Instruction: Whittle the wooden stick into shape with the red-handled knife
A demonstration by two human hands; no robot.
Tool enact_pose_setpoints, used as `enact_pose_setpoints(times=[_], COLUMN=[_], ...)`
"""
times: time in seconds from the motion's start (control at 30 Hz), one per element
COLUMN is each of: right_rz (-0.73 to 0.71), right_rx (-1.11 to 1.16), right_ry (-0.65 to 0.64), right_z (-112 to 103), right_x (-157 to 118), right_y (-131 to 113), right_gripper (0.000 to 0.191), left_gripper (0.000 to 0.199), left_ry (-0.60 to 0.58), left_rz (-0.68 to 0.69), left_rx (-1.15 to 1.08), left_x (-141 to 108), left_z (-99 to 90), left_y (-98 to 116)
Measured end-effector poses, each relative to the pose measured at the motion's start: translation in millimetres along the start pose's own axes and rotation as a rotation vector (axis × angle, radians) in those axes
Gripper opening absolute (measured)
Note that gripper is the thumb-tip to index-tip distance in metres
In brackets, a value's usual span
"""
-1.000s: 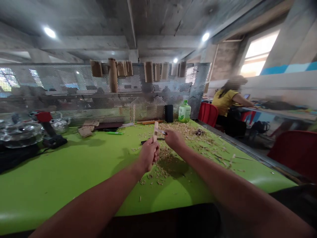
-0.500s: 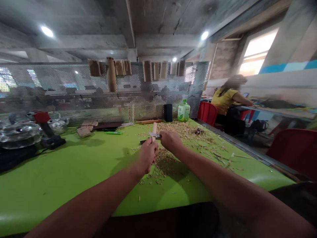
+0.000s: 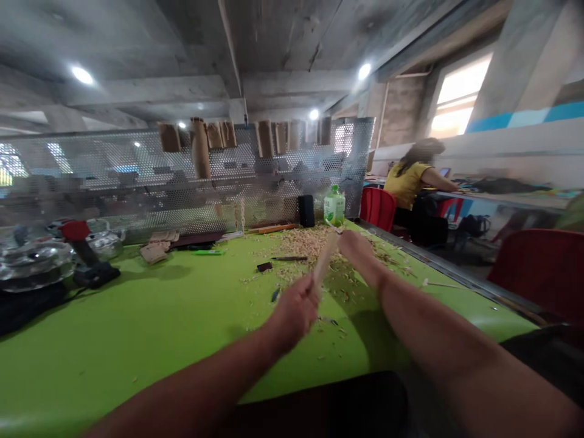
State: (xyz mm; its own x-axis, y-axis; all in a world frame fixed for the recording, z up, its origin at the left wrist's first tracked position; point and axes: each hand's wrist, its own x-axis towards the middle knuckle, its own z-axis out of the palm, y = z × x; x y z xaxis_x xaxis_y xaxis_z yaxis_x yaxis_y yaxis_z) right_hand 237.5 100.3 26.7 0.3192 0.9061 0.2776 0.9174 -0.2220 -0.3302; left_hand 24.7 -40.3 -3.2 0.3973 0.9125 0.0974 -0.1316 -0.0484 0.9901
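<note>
My left hand is closed around the lower end of a pale wooden stick, which slants up and to the right. Just beyond the stick's far end, my right hand grips a carving knife; its handle is hidden in the fist and the blade points up and left. Motion blurs the blade and the stick's tip, so I cannot tell whether they touch. Curled wood shavings lie behind and under the hands. Left of the stick are a thin dark tool and a small dark block.
On the green tabletop, a red and black cordless power tool stands at left beside glass pots. A green-capped bottle and black box stand at the back. A person in yellow sits at right.
Both hands have moved right with the stick and knife. The knife has gone from across the stick to near its far end, and the thin dark tool now shows.
</note>
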Motion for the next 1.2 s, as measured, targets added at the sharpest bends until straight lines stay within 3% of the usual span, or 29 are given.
enact_pose_setpoints(times=[0.07,0.2,0.4,0.67,1.1,1.2], right_rz=[0.015,-0.123,-0.361,-0.429,-0.479,-0.334], right_rx=[0.0,0.035,-0.027,-0.123,-0.107,-0.042], right_ry=[0.002,0.046,-0.01,0.031,0.08,0.046], right_z=[3,18,22,16,16,10], right_x=[5,-11,-48,-60,-47,-30], right_y=[0,-34,-63,-66,-64,-46], right_gripper=[0.039,0.037,0.034,0.038,0.035,0.036], left_gripper=[0.013,0.013,0.015,0.011,0.009,0.008], left_ry=[0.067,0.163,0.162,0.16,0.181,0.139], left_rz=[0.004,-0.062,-0.003,0.007,-0.029,-0.053], left_rx=[-0.037,-0.099,-0.151,-0.046,-0.058,-0.029], left_x=[7,23,31,28,20,8], left_z=[-10.0,-34.6,-37.8,-31.9,-24.3,-17.0], left_y=[5,14,9,9,17,15])
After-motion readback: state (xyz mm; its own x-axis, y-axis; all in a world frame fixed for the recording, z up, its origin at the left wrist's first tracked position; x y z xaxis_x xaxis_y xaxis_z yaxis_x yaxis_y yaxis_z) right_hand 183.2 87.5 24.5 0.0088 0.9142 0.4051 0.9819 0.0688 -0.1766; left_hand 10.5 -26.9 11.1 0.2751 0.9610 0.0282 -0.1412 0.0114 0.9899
